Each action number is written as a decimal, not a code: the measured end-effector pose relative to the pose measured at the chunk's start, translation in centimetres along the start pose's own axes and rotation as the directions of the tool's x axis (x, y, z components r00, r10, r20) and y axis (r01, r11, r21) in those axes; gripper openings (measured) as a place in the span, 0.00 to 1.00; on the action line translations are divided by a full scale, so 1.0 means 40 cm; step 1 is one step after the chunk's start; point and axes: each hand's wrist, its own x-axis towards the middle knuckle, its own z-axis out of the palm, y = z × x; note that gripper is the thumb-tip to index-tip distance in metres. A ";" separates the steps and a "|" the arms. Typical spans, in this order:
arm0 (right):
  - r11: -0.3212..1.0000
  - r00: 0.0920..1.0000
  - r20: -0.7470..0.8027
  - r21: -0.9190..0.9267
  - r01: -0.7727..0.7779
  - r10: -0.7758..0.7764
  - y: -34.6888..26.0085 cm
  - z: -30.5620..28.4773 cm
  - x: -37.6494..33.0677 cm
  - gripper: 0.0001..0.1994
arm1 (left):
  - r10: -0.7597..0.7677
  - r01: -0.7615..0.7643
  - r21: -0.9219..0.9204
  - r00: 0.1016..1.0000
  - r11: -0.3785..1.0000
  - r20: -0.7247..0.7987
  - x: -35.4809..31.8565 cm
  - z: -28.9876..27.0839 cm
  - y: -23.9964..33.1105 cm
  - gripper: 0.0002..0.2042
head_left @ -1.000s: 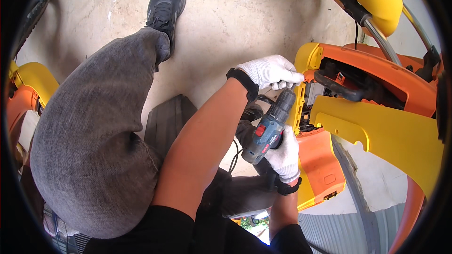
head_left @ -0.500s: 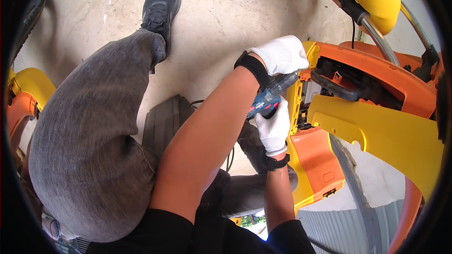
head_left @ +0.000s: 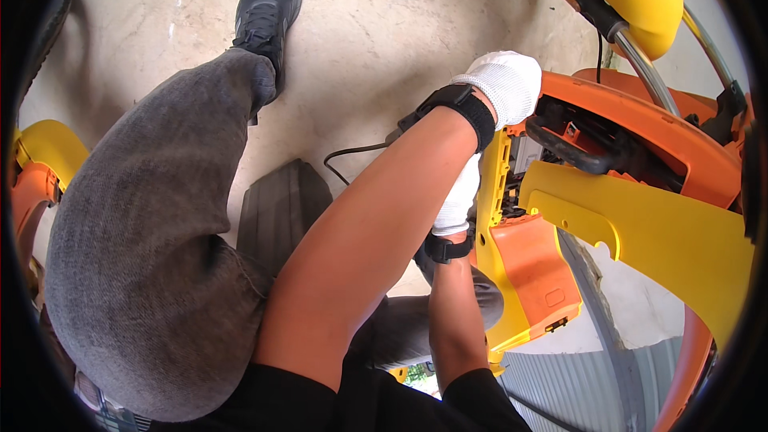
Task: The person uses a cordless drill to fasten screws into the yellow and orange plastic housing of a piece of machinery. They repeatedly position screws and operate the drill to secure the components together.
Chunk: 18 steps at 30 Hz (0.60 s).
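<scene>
My left hand (head_left: 506,84), in a white knit glove with a black wrist strap, is curled at the upper corner of a yellow plastic frame (head_left: 494,192). Its fingers face away and what they grip is hidden. My right hand (head_left: 459,200), gloved alike, lies below, beside that frame. My left forearm covers its fingers, so its hold does not show. The blue power tool seen earlier is out of sight. A dark piece (head_left: 408,122) with a black cable (head_left: 352,151) shows beside the left wrist strap; I cannot make out what it is.
An orange housing (head_left: 640,124) with a dark cavity and a curved yellow panel (head_left: 640,216) lie to the right. A yellow shell (head_left: 628,0) on metal tubes stands at the far right. A dark ribbed case (head_left: 280,204) sits on the concrete floor (head_left: 360,48).
My left hand has moved up and right. My right hand has shifted slightly left and its fingers are now behind the left forearm. The blue power tool has passed out of sight.
</scene>
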 end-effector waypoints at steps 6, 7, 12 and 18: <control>0.998 0.998 0.031 0.032 0.047 -0.048 0.020 0.012 0.018 0.30 | -0.016 0.015 0.030 1.000 0.999 0.016 0.012 0.000 0.009 0.09; 0.997 0.997 0.035 0.054 0.063 -0.065 0.021 0.012 0.018 0.31 | -0.025 0.023 0.042 0.999 0.999 0.031 0.013 -0.003 0.014 0.09; 0.986 0.991 0.013 0.098 0.132 -0.134 0.021 0.015 0.022 0.31 | -0.012 0.009 0.059 0.998 0.998 0.058 0.013 -0.014 0.021 0.09; 0.993 1.000 0.003 0.117 -0.020 0.020 0.013 0.044 0.024 0.32 | 0.020 -0.021 0.027 0.999 0.999 0.026 0.024 0.003 -0.009 0.10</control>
